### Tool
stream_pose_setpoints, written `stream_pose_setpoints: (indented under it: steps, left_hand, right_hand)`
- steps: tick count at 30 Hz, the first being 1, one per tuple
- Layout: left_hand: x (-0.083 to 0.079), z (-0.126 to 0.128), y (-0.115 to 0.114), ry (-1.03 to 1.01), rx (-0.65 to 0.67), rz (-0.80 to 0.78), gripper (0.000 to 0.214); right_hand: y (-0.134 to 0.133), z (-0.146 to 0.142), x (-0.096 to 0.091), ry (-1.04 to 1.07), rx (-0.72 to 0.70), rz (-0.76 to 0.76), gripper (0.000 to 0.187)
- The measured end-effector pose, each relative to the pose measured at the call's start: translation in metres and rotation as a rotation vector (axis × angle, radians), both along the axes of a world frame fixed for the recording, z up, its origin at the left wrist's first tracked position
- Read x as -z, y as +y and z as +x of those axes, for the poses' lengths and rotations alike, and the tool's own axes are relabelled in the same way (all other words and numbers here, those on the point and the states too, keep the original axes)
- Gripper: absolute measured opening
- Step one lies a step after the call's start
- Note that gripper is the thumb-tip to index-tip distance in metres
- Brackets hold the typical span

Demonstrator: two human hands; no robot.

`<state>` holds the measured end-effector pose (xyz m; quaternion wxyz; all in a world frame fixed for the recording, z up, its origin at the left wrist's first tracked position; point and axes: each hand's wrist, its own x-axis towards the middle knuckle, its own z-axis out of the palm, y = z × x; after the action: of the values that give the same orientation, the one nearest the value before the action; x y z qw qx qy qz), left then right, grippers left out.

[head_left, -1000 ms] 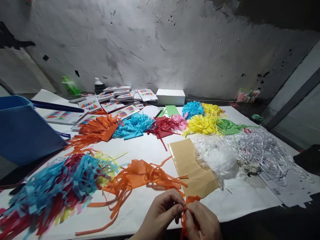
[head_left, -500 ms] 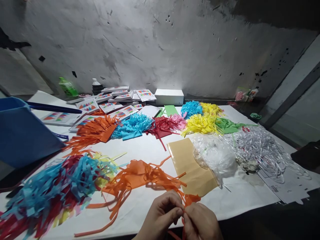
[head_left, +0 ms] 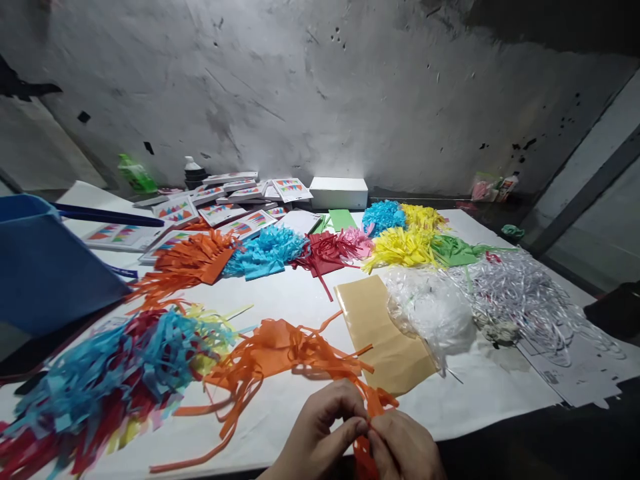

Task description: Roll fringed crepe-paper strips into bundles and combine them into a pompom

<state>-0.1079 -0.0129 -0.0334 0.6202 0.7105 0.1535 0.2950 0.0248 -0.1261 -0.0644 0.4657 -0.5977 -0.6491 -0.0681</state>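
At the near edge of a white paper-covered table (head_left: 310, 300), a person's left hand (head_left: 320, 437) and right hand (head_left: 403, 450) meet over a narrow strip of orange tissue paper (head_left: 374, 404), each pinching it between thumb and fingertips, so that both hands are closed on the strip, with the 2 hands touching where they pinch. The strip rises from between the fingers and runs back to a loose bundle of fringed orange tissue paper (head_left: 280, 357) lying on the table just beyond the left hand. Beside that bundle, just beyond the right hand, lies a flat tan sheet of paper (head_left: 383, 327), with a crumpled clear plastic bag (head_left: 433, 310) touching its far right edge. A mixed heap of blue, red and yellow fringed tissue (head_left: 110, 373) fills the near left of the table. Farther back sits a row of fringed bundles in orange, blue, red, pink, yellow and green, and behind them are a scatter of small printed cards with coloured triangles (head_left: 225, 200) and a white rectangular box (head_left: 339, 193) against the grey wall. A blue plastic bin (head_left: 45, 267) stands at the far left, and a pile of shredded white strips (head_left: 525, 297) spreads across the right.
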Motion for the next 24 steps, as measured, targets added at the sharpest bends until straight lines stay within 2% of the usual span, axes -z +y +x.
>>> stream_pose_setpoints:
  steps: [5, 7, 9, 13, 17, 20, 24]
  left_hand:
    - [0.004, -0.002, 0.000, 0.018, 0.015, -0.054, 0.028]
    - [0.007, -0.002, -0.001, 0.010, 0.001, -0.070, 0.027]
    - [0.009, -0.001, -0.002, -0.008, -0.017, -0.104, 0.028]
    - [0.012, 0.001, -0.004, -0.035, -0.014, -0.213, 0.030]
    - [0.015, 0.002, -0.003, -0.008, 0.013, -0.265, 0.029]
    - [0.013, 0.000, 0.000, 0.028, 0.016, -0.228, 0.030]
    - [-0.003, -0.002, 0.006, 0.098, 0.040, -0.087, 0.028]
  right_hand:
    - [0.002, -0.002, 0.002, 0.076, 0.004, 0.015, 0.020]
    - [0.002, -0.002, 0.002, 0.154, -0.027, -0.014, 0.021]
    - [0.002, -0.004, 0.002, 0.216, 0.000, -0.023, 0.020]
    - [0.003, -0.007, 0.004, 0.174, 0.039, 0.040, 0.019]
    - [0.003, -0.008, 0.004, 0.210, 0.022, 0.023, 0.020]
    - [0.003, -0.008, 0.003, 0.202, 0.021, 0.041, 0.020]
    - [0.005, -0.008, 0.005, 0.248, 0.046, 0.032, 0.022]
